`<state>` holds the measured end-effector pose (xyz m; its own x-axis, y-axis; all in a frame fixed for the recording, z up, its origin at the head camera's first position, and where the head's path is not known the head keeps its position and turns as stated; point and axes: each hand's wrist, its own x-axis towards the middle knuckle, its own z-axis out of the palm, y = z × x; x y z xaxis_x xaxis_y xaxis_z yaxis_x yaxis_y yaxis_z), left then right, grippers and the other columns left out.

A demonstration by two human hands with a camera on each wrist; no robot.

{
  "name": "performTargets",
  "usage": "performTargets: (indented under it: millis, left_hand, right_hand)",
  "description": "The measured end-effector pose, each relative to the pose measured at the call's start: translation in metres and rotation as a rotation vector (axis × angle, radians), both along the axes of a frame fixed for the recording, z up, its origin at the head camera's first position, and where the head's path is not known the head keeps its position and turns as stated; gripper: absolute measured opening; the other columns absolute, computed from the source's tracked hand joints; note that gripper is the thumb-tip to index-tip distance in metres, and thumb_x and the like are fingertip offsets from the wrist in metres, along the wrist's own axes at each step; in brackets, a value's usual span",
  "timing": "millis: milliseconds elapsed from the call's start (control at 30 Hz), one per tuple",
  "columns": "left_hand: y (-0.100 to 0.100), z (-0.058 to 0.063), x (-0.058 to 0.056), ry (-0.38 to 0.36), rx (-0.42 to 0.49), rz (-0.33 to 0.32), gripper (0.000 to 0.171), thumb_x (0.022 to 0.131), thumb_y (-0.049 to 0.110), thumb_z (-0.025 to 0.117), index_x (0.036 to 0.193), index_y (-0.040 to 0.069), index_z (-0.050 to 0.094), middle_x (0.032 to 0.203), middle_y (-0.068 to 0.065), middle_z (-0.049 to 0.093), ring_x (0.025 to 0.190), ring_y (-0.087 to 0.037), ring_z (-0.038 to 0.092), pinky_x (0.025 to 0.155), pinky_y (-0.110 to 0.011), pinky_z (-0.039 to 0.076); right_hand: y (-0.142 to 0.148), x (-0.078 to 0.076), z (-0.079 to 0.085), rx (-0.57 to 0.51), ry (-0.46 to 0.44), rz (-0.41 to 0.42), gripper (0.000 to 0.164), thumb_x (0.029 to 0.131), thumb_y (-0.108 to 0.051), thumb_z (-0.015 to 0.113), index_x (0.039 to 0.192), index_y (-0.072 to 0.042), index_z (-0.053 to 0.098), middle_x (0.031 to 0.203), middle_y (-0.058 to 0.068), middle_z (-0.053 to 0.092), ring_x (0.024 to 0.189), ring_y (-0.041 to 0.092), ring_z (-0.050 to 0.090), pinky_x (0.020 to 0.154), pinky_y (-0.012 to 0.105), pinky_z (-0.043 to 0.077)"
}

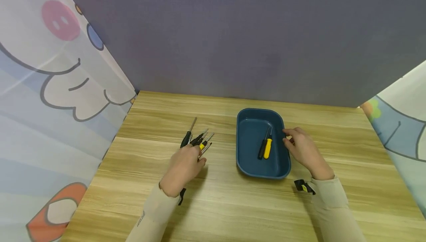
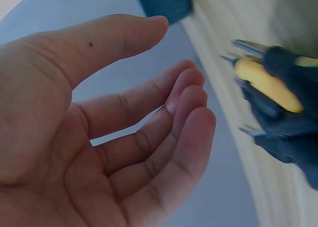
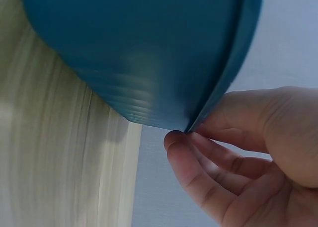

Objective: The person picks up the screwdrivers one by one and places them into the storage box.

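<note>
A pile of screwdrivers (image 1: 199, 138) with black, dark green and yellow handles lies on the left part of the wooden table. Over its near side is my left hand (image 1: 184, 166), and in the left wrist view its loosely bent fingers (image 2: 191, 137) hold nothing, apart from the handles. Two screwdrivers, one black (image 1: 262, 149) and one yellow (image 1: 267, 148), lie side by side inside a dark blue plastic tray (image 1: 240, 160). At the tray's right side, my right hand (image 1: 303, 149) pinches the rim between thumb and fingers, as the right wrist view shows.
The wooden tabletop (image 1: 226, 208) carries both the pile and the tray. A grey panel (image 1: 233, 42) rises along its back edge. Curtains with cartoon prints hang at the left (image 1: 66, 86) and the right (image 1: 409, 112).
</note>
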<state>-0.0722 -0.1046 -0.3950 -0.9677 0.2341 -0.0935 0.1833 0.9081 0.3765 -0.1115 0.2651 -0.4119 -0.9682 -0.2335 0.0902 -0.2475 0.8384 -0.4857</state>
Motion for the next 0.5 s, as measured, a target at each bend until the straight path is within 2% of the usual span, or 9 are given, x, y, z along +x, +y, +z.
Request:
performTargets:
  millis: [67,200,300,500]
  left_hand:
    - [-0.005,-0.005,0.003,-0.023,0.000,0.018,0.019,0.088,0.022,0.077,0.080,0.009,0.065,0.076,-0.003,0.055,0.064,-0.020,0.053,0.054,-0.034,0.045]
    - [-0.012,-0.014,0.007,-0.026,-0.035,0.036,0.023,0.088,0.021,0.078,0.082,0.003,0.065,0.074,-0.007,0.056,0.062,-0.021,0.051,0.053,-0.033,0.043]
    - [-0.014,-0.021,0.010,-0.007,-0.072,0.040,0.025,0.087,0.019,0.078,0.087,-0.002,0.066,0.075,-0.010,0.056,0.060,-0.021,0.051,0.052,-0.034,0.045]
    - [-0.015,-0.030,0.013,0.053,-0.124,0.051,0.026,0.087,0.018,0.079,0.089,-0.005,0.067,0.078,-0.014,0.060,0.063,-0.025,0.059,0.054,-0.039,0.052]
  right_hand:
    - [0.000,0.000,0.000,0.003,0.001,-0.002,0.035,0.097,-0.001,0.060,0.129,0.014,0.056,0.111,0.029,0.057,0.084,0.034,0.064,0.066,0.046,0.055]
    - [0.000,0.000,-0.001,0.003,0.007,0.000,0.035,0.097,-0.001,0.060,0.129,0.014,0.056,0.110,0.029,0.057,0.083,0.034,0.064,0.066,0.046,0.055]
    - [0.001,0.000,-0.001,0.001,0.018,0.001,0.035,0.097,0.000,0.060,0.128,0.014,0.057,0.110,0.029,0.057,0.082,0.034,0.064,0.065,0.046,0.055]
    - [0.001,0.000,-0.001,0.000,0.030,0.005,0.035,0.096,0.000,0.060,0.128,0.014,0.057,0.109,0.030,0.058,0.082,0.034,0.064,0.065,0.046,0.055]
